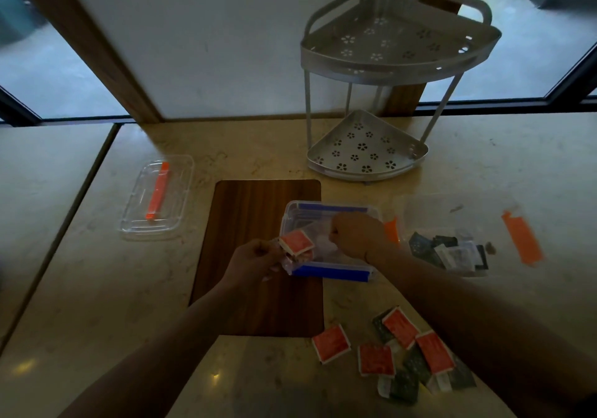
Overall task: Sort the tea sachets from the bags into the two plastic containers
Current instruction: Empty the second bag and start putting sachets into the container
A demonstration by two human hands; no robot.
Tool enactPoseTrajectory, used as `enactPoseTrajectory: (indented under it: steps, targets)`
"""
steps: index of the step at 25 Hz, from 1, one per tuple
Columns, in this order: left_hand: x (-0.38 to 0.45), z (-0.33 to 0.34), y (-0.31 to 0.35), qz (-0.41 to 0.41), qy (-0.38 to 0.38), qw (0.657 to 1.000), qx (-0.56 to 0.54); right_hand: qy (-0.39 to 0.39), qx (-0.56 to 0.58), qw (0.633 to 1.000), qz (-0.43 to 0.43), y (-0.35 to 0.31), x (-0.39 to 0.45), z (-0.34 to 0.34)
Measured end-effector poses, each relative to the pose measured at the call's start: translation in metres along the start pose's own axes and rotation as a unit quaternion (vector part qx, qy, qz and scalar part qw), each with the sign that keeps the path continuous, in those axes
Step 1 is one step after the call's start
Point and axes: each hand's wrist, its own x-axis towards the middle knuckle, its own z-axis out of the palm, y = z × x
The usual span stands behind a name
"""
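Sachets are what both hands are working at: a red sachet [296,242] sits at the mouth of a clear plastic bag [310,243], and the left hand [255,257] has its fingers curled round the bag's near-left corner, just under that sachet. The right hand [353,235] is closed in a pinch on the bag's far side, knuckles up, so the film is stretched between the 2 hands. How many sachets remain inside the bag I cannot tell; the film is crumpled and blurred.

Directly beneath the bag lies the blue-clipped container [329,270], which straddles the right edge of the wooden board [255,223]. To its right stands the orange-clipped container [452,249], holding several dark sachets [445,252]; one orange clip [522,241] shows on its right side. Near the person, on the counter [97,288], lies a loose pile of red and green sachets [400,349], unsorted. A clear lid with an orange clip [157,196] rests well to the left, and a 2-tier corner rack [387,62] stands behind.

By my reading, the step in hand is emptying the red sachets from the bag into the blue-clipped container. The next move seems to call for tipping or shaking the bag mouth-down over that container, or drawing the red sachet out with 1 hand while the other steadies the film. The mixed pile will still want separating by colour.
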Motion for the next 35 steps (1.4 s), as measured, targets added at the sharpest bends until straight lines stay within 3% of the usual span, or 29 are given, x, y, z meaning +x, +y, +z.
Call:
enactPoseTrajectory:
  steps: [12, 20, 28, 35]
  targets:
    - [0.023, 0.005, 0.041, 0.047, -0.010, 0.994, 0.095, -0.052, 0.052, 0.997, 0.033, 0.008, 0.010, 0.010]
    - [0.017, 0.002, 0.060, 0.092, 0.014, 0.993, 0.073, -0.068, 0.136, 0.987, 0.046, 0.004, 0.011, -0.007]
    - [0.016, 0.006, 0.063, 0.110, 0.030, 0.989, 0.095, -0.099, 0.102, 0.989, 0.035, 0.001, -0.001, -0.007]
    - [0.014, 0.006, 0.068, 0.117, 0.038, 0.990, 0.064, -0.094, 0.159, 0.982, 0.044, 0.005, -0.004, -0.011]
